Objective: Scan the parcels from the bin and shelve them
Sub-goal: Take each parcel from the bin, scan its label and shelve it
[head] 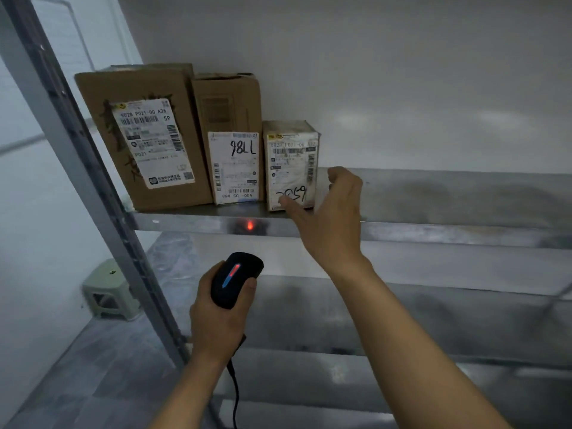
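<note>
Three parcels (229, 140) stand on one shelf (433, 233); right hand (328, 218) loose beside the smallest; left hand (216, 317) grips one scanner (235, 278).

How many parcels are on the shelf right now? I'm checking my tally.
3, in a row at the shelf's left end: a large brown box by the upright, a narrower brown box beside it, and a small pale box rightmost, by the right hand. None seem hidden.

3 labelled cardboard parcels (229, 140) stand upright, side by side, on the shelf (198, 218).
</note>
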